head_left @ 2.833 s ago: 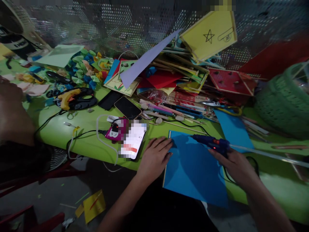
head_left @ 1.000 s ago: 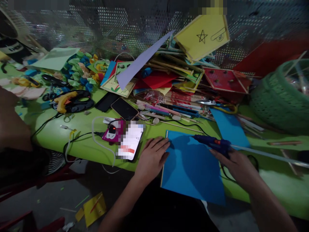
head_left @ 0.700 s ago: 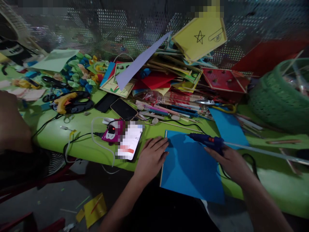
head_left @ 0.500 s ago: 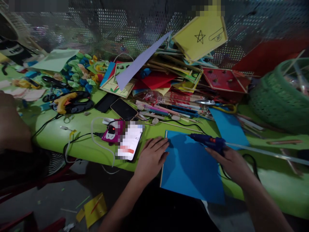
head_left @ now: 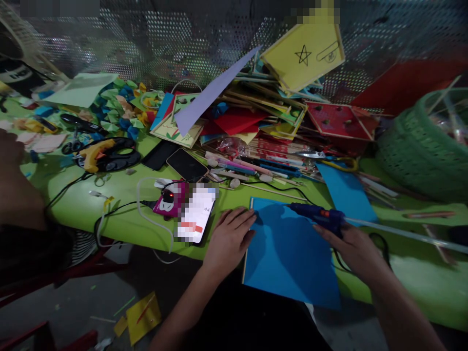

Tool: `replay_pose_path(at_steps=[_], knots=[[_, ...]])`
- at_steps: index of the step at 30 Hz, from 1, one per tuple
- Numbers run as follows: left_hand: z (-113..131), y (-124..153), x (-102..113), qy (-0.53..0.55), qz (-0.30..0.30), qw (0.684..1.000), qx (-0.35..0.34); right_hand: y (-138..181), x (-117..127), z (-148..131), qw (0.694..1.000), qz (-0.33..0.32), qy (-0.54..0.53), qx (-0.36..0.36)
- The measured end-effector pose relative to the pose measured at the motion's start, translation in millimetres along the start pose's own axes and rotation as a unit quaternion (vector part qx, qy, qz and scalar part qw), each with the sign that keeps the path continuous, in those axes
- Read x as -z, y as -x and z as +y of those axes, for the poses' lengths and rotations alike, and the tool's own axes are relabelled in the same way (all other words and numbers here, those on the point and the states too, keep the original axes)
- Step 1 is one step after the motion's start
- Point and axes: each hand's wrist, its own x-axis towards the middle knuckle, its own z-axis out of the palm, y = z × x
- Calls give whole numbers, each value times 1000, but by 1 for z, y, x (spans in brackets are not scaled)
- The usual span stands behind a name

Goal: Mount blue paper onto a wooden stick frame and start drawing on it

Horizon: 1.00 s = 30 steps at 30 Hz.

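A square blue paper sheet lies at the near edge of the green table, overhanging it. My left hand rests flat on the sheet's left edge, fingers stretched out. My right hand grips a blue glue gun with a red light, its nozzle pointing left over the sheet's top edge. A clear glue stick trails out to the right of the gun.
A lit phone and a pink device lie left of my hand. Behind are a dark phone, pens, stacked coloured paper, a yellow glue gun and a green basket. Another person's arm is at the left.
Almost nothing has changed; the view drifted slightly and my right hand with the glue gun shifted a little over the sheet. The left hand has stayed on the sheet's edge.
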Motion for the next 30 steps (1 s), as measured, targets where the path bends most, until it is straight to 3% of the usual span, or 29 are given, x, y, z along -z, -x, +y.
replay_pose_path(at_steps=[9,17,30], knots=[[0,0,2,-5,-18,1000,1,-4,-8,1,1000,4,15,1],[0,0,-1,-9,3,1000,-2,1,-2,13,1000,16,3,-6],[0,0,2,-2,-10,1000,-4,-1,-5,8,999,4,-31,-8]])
